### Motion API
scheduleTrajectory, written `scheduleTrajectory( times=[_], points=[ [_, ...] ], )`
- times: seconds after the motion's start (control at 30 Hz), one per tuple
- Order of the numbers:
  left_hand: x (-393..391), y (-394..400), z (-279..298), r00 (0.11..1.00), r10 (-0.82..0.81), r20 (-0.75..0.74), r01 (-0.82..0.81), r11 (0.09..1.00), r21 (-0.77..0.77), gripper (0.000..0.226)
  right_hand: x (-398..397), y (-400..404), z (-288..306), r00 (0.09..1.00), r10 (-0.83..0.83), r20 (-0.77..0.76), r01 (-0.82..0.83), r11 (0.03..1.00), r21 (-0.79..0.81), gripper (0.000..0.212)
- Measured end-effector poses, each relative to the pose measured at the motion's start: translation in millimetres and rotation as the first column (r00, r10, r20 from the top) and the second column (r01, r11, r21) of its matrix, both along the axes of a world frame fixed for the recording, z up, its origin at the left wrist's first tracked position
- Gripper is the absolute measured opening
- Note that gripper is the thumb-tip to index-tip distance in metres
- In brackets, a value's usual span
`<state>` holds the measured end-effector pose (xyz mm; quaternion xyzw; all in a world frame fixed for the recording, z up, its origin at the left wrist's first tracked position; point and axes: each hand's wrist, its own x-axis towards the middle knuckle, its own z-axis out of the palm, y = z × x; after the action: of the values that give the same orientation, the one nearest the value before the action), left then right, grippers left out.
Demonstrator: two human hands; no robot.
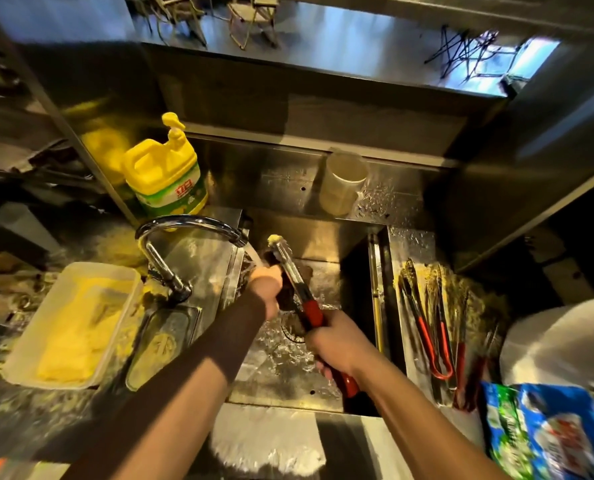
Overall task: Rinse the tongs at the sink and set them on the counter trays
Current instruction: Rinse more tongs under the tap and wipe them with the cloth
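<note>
Over the steel sink I hold a pair of metal tongs with red handles, tips pointing away from me. My right hand grips the red handles. My left hand presses a dark scrubbing pad against the metal shaft. Water runs from the curved faucet onto my left hand and the tongs. Several more red-handled tongs lie on the steel tray right of the sink.
A yellow detergent jug stands behind the faucet. A white tub with yellow contents sits at the left. A clear pitcher stands behind the sink. A blue packet and a white container sit at the right.
</note>
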<state>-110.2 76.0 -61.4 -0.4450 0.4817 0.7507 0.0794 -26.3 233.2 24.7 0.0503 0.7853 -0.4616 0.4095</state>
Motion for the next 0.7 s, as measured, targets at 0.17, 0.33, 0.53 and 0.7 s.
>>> scheduleTrajectory(
  times=[0.17,0.33,0.53,0.7],
  points=[
    [1.8,2.9,-4.4,1.0,0.018,-0.018,-0.018,1.0,-0.011,0.027,3.3,-1.7,0.6,1.0,0.009,-0.005,-0.009,1.0,0.008,0.021],
    [4.7,3.1,-11.7,1.0,-0.009,0.026,0.009,1.0,0.015,0.029,5.8,0.1,-3.4,1.0,0.018,-0.008,-0.018,0.999,0.028,0.026],
    [-1.2,3.7,-19.5,1.0,0.014,0.023,-0.013,0.998,-0.057,0.034,5.5,2.4,-1.3,1.0,0.001,0.03,-0.001,1.0,-0.003,0.023],
    [7.0,9.8,-16.0,1.0,0.014,0.024,-0.014,1.0,0.019,0.033,9.1,11.4,8.3,0.999,0.039,-0.015,-0.039,0.999,-0.002,0.015]
  ],
)
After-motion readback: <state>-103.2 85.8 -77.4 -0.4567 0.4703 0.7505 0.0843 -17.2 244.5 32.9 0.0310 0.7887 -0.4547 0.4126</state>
